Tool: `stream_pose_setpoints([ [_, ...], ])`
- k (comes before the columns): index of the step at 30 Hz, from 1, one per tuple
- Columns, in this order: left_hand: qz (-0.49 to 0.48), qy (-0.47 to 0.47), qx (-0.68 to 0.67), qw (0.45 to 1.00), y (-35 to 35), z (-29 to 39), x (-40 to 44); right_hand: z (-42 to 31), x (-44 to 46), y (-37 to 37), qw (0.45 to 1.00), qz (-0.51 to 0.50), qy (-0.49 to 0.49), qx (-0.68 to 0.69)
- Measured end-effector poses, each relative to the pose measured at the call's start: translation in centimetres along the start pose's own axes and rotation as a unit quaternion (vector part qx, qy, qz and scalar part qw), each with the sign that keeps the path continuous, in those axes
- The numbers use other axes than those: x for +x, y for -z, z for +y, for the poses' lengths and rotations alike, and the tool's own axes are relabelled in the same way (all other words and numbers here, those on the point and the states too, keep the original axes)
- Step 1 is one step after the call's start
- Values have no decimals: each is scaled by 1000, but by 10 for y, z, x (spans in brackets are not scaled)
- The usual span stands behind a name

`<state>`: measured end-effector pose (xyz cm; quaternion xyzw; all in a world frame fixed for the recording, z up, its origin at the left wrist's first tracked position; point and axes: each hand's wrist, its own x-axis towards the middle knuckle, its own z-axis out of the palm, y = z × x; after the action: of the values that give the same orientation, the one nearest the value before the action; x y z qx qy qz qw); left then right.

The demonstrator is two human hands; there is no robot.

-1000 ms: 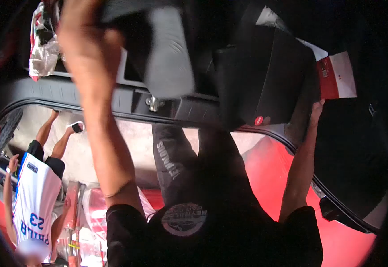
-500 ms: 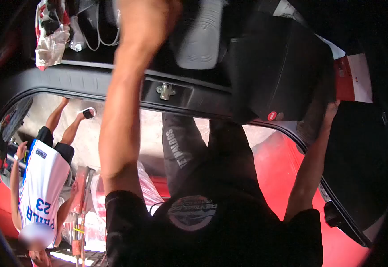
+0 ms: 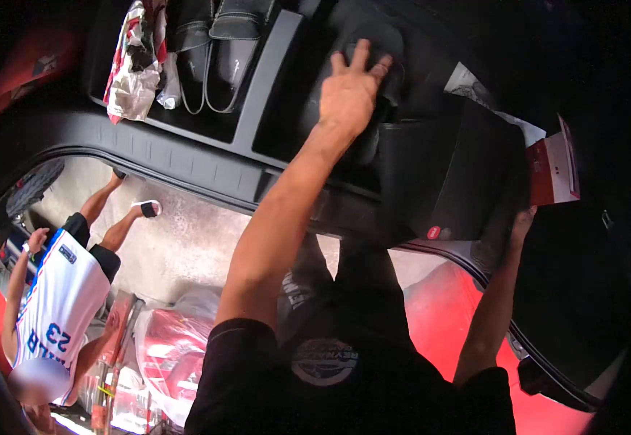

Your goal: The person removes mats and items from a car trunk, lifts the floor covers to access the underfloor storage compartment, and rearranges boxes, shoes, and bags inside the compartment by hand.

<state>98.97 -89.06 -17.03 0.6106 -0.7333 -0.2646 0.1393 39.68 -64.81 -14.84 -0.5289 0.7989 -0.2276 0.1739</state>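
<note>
Black fabric-like panels make up the case (image 3: 439, 167) that I see at the right of centre, its near face carrying a small round red badge (image 3: 433, 233). On my side of the feed, the right hand (image 3: 522, 223) is at the case's right edge, just below a red-and-white folder (image 3: 551, 165); its fingers are mostly lost in shadow, so I cannot tell whether they pinch anything.

The left hand (image 3: 348, 98) reaches across the grey sill (image 3: 163, 156) into the dark compartment, palm down, three fingers clearly spread and pointing to the far side. Under and beyond them I make out a dark rounded thing (image 3: 384, 32), lying left of the case and right of a grey divider (image 3: 268, 80). I cannot tell whether the fingertips press on it or only lie over it.

Left of that divider I have a pair of dark shoes (image 3: 232, 65) lying side by side, and farther left a crumpled red-and-white wrapper (image 3: 133, 80). A white sheet of paper (image 3: 467, 81) shows at the case's far edge.

Outside, at the near left, another person in a white jersey (image 3: 65, 297) stands well apart from both hands, near a plastic-wrapped red bundle (image 3: 174, 344).
</note>
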Motion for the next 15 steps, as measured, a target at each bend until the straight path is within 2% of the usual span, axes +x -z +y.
stream_pose_setpoints([
  [2,-4,-41,44,998,-51,3,10,-16,0,-10,1000,3,31,2],
  [3,-8,-57,25,998,-66,3,14,-64,1,-12,996,-4,80,-33],
  [6,-86,7,-88,992,-41,6,18,-111,17,1,991,-23,122,-47],
  [9,-83,5,-54,995,-35,-3,15,-161,19,-15,994,-42,99,-5],
  [13,-39,1,-9,999,-14,-21,36,-192,31,-16,985,-9,157,-66],
  [15,-32,18,-27,999,-5,-39,50,-160,37,10,991,-54,47,117],
])
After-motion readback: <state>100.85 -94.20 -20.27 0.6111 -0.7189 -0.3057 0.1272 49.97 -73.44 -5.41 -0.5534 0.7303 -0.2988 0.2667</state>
